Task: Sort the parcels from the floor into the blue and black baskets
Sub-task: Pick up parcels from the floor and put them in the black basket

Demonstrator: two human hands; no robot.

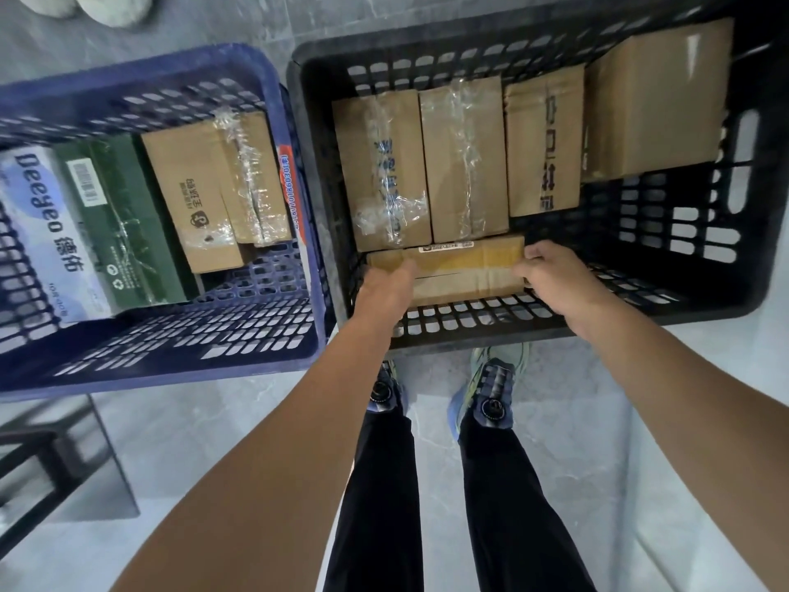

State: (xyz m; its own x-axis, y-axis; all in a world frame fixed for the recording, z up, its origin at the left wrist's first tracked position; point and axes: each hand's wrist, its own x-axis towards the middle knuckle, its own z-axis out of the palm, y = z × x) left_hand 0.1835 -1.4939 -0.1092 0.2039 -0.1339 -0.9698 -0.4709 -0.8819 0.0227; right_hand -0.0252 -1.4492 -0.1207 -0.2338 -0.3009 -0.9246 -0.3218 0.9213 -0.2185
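A flat brown cardboard parcel lies crosswise at the near side of the black basket. My left hand grips its left end and my right hand grips its right end. Behind it several brown parcels stand side by side in the black basket. The blue basket on the left holds a taped brown box, a dark green box and a white and blue pack.
The baskets stand side by side on a grey tiled floor, touching. My feet in sneakers are right in front of the black basket. A dark frame stands at the lower left. Pale round objects lie at the top left.
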